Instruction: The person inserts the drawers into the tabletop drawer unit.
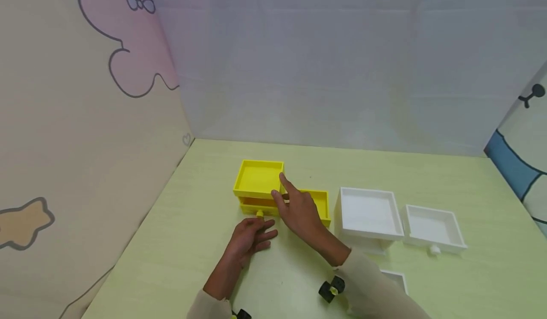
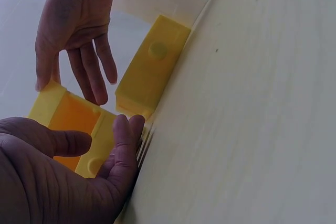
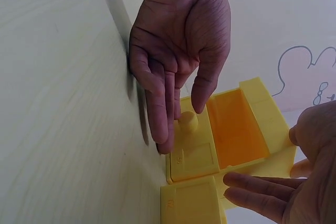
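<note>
A small yellow drawer cabinet (image 1: pixel 259 176) stands left of the table's middle, its upper slot unfilled and a yellow drawer (image 1: pixel 273 211) seated in the lower one. My left hand (image 1: pixel 249 238) is at that drawer's round knob (image 3: pixel 188 122), fingers loosely extended; the right wrist view shows thumb and fingers apart near the knob. My right hand (image 1: pixel 301 210) touches the cabinet's right side with straight thumb and index finger, the other fingers pointing past it. A second yellow drawer (image 2: pixel 152 69) rests on the table beside the cabinet, partly hidden by my right hand in the head view.
To the right stand a white cabinet (image 1: pixel 371 211) and a white drawer (image 1: pixel 436 229) with a round knob. Another white tray-like piece (image 1: pixel 397 278) shows partly behind my right sleeve. A wall (image 1: pixel 85 119) runs along the table's left edge, and a pale sheet hangs behind.
</note>
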A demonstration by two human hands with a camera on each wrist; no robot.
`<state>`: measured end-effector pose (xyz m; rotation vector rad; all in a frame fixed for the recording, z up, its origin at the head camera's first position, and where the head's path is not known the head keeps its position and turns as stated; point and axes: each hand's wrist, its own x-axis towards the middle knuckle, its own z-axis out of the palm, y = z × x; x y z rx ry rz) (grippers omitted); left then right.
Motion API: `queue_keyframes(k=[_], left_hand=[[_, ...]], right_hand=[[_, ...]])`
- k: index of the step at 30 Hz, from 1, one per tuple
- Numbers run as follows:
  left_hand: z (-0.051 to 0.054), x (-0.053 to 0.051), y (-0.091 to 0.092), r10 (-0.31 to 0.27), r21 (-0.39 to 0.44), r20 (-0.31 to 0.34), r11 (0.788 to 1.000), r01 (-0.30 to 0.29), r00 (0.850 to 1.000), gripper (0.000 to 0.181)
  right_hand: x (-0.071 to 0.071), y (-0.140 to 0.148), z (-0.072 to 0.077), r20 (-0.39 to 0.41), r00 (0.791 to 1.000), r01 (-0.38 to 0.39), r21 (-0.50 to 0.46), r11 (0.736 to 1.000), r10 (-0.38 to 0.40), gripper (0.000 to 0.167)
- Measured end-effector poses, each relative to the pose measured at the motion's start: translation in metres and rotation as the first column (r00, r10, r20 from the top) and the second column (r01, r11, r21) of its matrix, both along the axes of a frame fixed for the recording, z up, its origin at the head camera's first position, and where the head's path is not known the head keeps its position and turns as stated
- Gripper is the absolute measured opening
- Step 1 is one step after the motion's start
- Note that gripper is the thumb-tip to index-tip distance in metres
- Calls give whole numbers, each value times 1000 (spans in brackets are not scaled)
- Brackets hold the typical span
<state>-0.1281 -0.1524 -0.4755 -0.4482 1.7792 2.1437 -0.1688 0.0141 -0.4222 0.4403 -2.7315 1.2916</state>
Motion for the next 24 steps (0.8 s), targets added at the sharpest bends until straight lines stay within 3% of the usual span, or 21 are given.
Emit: queue_keyframes(k=[10, 18, 24], left_hand=[[-1, 15, 29, -144, 109, -14, 983, 144, 990, 28], [-5, 17, 50, -210, 58, 10, 976, 210, 978, 36], [-3, 18, 58, -203, 16, 36, 979, 203, 978, 34]], right_hand=[[-1, -1, 1, 14, 1000, 11, 18, 1000, -12, 60], [15, 2, 14, 10, 1000, 11, 33, 999, -11, 68], [24, 5, 16, -28, 1000, 14, -5, 1000, -14, 68]])
